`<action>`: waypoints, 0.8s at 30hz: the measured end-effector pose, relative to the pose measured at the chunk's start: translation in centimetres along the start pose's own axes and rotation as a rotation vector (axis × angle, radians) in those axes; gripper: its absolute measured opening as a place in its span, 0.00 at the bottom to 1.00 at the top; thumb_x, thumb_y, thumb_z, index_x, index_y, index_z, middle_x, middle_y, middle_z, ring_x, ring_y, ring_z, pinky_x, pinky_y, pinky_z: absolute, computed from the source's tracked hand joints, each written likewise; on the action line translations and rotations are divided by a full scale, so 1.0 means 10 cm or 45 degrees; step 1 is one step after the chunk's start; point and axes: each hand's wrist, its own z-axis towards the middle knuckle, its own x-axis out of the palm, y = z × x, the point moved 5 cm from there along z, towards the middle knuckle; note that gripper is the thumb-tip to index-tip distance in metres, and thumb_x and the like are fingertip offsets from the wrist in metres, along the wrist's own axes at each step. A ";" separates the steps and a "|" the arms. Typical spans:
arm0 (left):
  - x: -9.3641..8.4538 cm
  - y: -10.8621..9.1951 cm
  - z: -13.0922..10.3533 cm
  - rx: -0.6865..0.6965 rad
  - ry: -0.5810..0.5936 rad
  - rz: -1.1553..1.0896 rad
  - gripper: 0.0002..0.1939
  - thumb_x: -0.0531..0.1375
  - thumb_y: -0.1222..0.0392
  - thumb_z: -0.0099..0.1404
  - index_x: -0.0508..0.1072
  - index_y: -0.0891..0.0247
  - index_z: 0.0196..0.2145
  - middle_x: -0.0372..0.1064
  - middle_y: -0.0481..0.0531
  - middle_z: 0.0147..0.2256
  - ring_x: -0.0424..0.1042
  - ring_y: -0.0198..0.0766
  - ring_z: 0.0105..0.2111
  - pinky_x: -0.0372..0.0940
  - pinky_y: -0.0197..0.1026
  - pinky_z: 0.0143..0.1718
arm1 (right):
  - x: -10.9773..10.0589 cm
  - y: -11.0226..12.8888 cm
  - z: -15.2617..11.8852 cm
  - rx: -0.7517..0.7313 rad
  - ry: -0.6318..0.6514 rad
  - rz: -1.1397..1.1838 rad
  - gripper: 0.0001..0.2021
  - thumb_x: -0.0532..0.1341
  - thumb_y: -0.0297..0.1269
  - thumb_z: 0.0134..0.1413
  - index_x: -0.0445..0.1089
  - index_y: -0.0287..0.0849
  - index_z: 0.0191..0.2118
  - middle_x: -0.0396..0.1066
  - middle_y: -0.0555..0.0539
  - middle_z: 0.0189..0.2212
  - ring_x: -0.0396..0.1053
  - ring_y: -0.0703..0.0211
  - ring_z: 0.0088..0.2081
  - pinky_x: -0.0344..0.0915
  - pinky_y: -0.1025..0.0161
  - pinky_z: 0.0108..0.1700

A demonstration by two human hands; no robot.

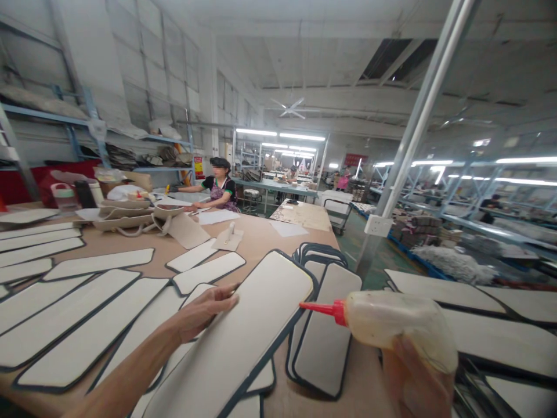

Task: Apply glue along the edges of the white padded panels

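My left hand (208, 313) grips the left edge of a long cream panel (243, 325) with rounded corners and a dark border, holding it tilted above the table. My right hand (413, 377) is wrapped round a translucent squeeze bottle (395, 322). The bottle lies almost level, and its red nozzle (324, 310) points left, its tip at the panel's right edge. A thin yellowish line shows along the border near the panel's upper right corner. Behind the nozzle, a stack of similar panels (326, 331) rests on the table.
Many bordered panels (91, 325) cover the table's left side, and more lie at right (500, 337). Beige bag pieces (130, 217) sit at the back near some drink bottles (82, 194). A metal post (402, 157) with a socket rises at right. A co-worker (220, 188) sits across the table.
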 end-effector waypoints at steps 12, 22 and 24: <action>0.11 0.18 0.07 0.002 -0.035 -0.174 0.32 0.64 0.50 0.55 0.63 0.64 0.54 0.76 0.55 0.39 0.74 0.41 0.37 0.66 0.37 0.36 | 0.18 -0.07 0.04 0.014 -0.039 0.101 0.15 0.68 0.30 0.40 0.72 0.46 0.39 0.75 0.54 0.29 0.72 0.65 0.31 0.71 0.71 0.37; 0.12 0.22 0.05 0.060 -0.085 -0.244 0.26 0.65 0.52 0.53 0.69 0.64 0.48 0.76 0.53 0.35 0.74 0.38 0.30 0.66 0.35 0.30 | 0.15 -0.15 0.12 -0.044 -0.170 -0.016 0.19 0.70 0.33 0.33 0.73 0.42 0.39 0.74 0.51 0.29 0.71 0.61 0.31 0.69 0.65 0.34; 0.12 0.22 0.04 0.038 -0.115 -0.263 0.26 0.66 0.52 0.52 0.69 0.65 0.47 0.76 0.53 0.34 0.74 0.39 0.30 0.66 0.35 0.30 | 0.16 -0.20 0.08 -0.022 -0.135 -0.026 0.20 0.70 0.33 0.34 0.73 0.43 0.40 0.74 0.50 0.29 0.71 0.60 0.31 0.68 0.64 0.35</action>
